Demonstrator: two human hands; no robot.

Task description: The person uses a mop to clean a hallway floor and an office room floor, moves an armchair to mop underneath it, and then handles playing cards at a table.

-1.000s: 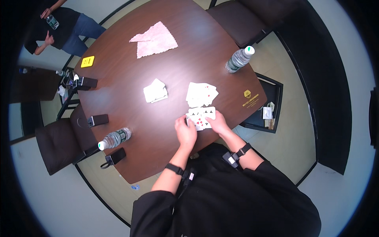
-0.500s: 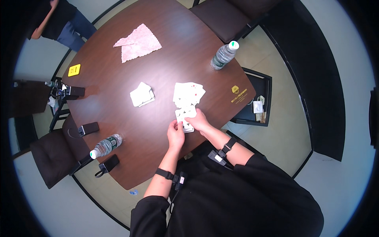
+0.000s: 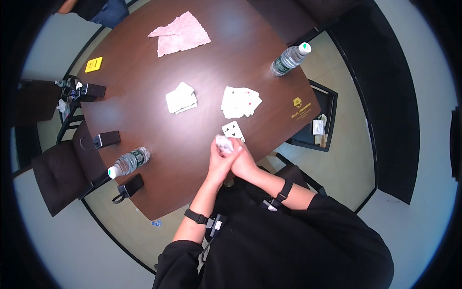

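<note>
My left hand (image 3: 219,164) and my right hand (image 3: 244,163) are pressed together at the near edge of the table. Between them they grip a small bundle of playing cards (image 3: 224,144), blurred and partly hidden by the fingers. A single playing card (image 3: 234,131) lies face up just beyond my hands. Farther off rests a loose, overlapping pile of face-up playing cards (image 3: 239,103). To its left sits another heap of playing cards (image 3: 181,99), washed out by glare.
On the brown table (image 3: 192,144) are a pink cloth (image 3: 185,34), a yellow box (image 3: 94,64), two water bottles (image 3: 290,59) at right and left, and several black devices (image 3: 107,139). A chair (image 3: 62,166) stands at left. Another person (image 3: 108,12) is at the far left.
My hands have drawn toward me and come together around the cards. One card now lies by itself on the table beyond them. The whole view has shifted slightly.
</note>
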